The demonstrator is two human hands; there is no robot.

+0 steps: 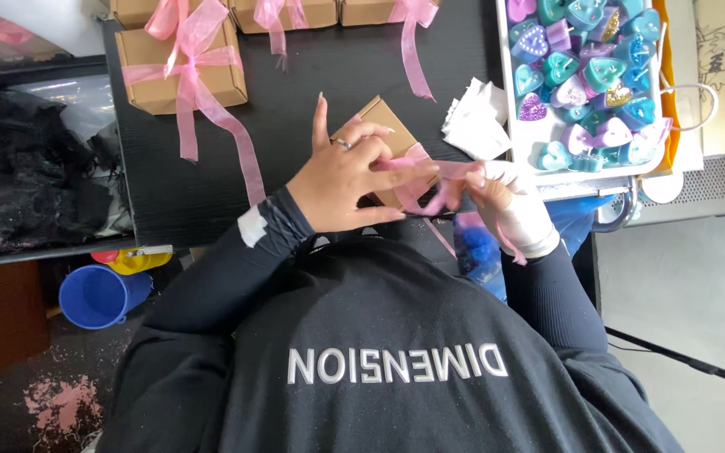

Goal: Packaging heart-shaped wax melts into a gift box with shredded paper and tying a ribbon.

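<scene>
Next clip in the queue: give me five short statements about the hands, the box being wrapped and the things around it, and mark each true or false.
1. Both hands, left hand and right hand, work a pink ribbon at a small cardboard box. True.
2. The tray holds plain white round candles. False: it holds heart-shaped candles in teal, purple and pink.
3. A finished box with a pink bow lies on the black table to the left in the picture. True.
4. The left hand is bare of jewellery. False: a ring shows on one finger.
5. A blue cup stands on the table beside the tray. False: it sits low at the picture's left, off the table.
</scene>
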